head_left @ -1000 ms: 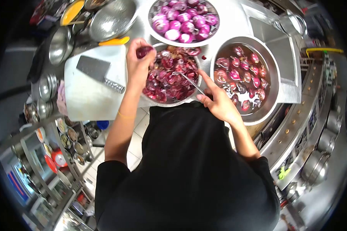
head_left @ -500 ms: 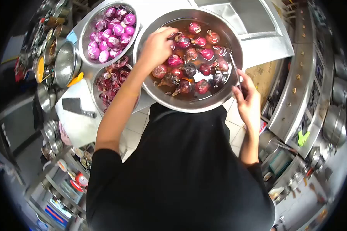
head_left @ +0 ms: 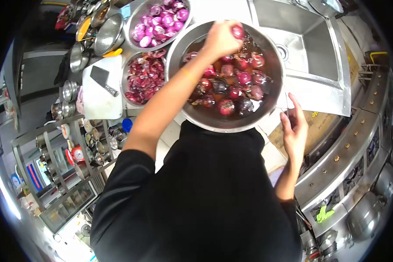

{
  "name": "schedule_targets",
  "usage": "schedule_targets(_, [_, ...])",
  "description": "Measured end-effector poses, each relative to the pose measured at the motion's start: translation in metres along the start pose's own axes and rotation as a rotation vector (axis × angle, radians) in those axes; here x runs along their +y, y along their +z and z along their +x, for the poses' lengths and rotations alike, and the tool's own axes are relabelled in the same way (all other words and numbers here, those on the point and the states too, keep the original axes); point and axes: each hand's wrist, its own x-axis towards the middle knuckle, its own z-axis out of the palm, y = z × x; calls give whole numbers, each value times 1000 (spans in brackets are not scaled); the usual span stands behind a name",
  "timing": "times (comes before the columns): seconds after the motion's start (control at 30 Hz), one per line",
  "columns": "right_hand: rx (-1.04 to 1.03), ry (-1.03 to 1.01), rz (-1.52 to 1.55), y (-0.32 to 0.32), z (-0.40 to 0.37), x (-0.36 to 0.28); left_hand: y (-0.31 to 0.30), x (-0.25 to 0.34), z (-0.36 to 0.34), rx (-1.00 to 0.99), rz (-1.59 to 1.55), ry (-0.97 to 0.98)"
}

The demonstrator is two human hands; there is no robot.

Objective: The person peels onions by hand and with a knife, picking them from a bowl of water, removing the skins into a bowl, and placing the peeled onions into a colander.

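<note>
Head cam: biggest risk as I read it is a slip. L hand (head_left: 220, 40) is clenched round one red onion (head_left: 238, 31), held just above the far rim of the big steel bowl (head_left: 278, 83). The skin looks wet and glossy, so the grip could let go. It would then drop back among the soaking onions (head_left: 236, 92) and splash dark water over the rim, or bounce twd the sink (head_left: 301, 43) just beside.

Second worry: the bowl's near edge sits right against the person's torso and seems to overhang the counter. A lean or a push on that rim could tip it, I think.

Third: R hand (head_left: 294, 129). A thin sliver shows by its fingers, poss. a blade, but can't tell whether it grips anything. If it's a knife, it's close to the body and out of the person's line of work.

Pose: L arm stretched long across the bowl, elbow nearly straight, wrist bent down, knuckles up. R arm bent at the elbow, forearm up along the bowl's R side, fingers extended, apart from the rim.
</note>
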Motion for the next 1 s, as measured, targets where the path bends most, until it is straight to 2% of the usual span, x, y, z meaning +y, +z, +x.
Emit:
schedule_targets(0.07, [-17, -74, -111, 3, 9, -12, -14, -13, -4, -173, -884, -377])
schedule_targets(0.1, [11, -129, -95, 8, 13, -14, -21, -20, -7, -184, -1396, -588])
schedule_targets(0.13, [0, -138, -101, 9, 16, -16, -30, -27, -12, -328, -1749, -713])
schedule_targets(0.2, [-62, -130, 22, 13, 20, -24, -29, -43, -22, -349, -1906, -586])
schedule_targets(0.27, [-47, -180, 7, 18, 24, -31, -29, -40, -28, -278, -1651, -456])
schedule_targets(0.33, [-35, -201, 9, 24, 25, -40, -41, -10, -31, -68, -998, -340])
schedule_targets(0.37, [-39, -263, 23, 28, 30, -34, -36, -11, -30, -46, -691, -91])
schedule_targets(0.4, [-20, -232, 53, 35, 27, -42, -30, -12, -35, -6, 54, -7])
schedule_targets(0.43, [-19, -232, -22, 40, 25, -44, -26, -20, -39, -93, 302, 75])
schedule_targets(0.5, [6, -245, -114, 52, 25, -52, -27, -28, -51, 8, 145, 25])
schedule_targets(0.53, [61, -242, -56, 62, 21, -57, -40, -25, -63, 42, 18, 1])
schedule_targets(0.57, [112, -224, -3, 72, 12, -60, -57, -28, -73, -7, -68, -80])
schedule_targets(0.6, [138, -241, -84, 84, 8, -68, -68, -45, -82, -45, -218, -135])
schedule_targets(0.63, [114, -206, -28, 103, 3, -75, -51, -86, -90, 26, -467, -51])
schedule_targets(0.67, [95, -178, 29, 125, 0, -83, -57, -111, -106, -81, -921, -133])
schedule_targets(0.7, [72, -293, -41, 151, 3, -83, -98, -119, -129, -315, -1249, -401])
schedule_targets(0.73, [37, -402, -110, 178, 1, -84, -119, -133, -149, -369, -1557, -405])
schedule_targets(0.77, [-84, -265, 22, 207, -11, -102, -130, -149, -167, -338, -1589, -313])
schedule_targets(0.8, [-210, -135, 160, 236, -20, -120, -143, -155, -183, -237, -1553, -322])
schedule_targets(0.93, [-407, -68, 329, 318, -27, -155, -185, -190, -221, -175, -1679, -331])
schedule_targets(1.0, [-416, -89, 259, 339, -21, -158, -199, -199, -234, -88, -1646, -358])
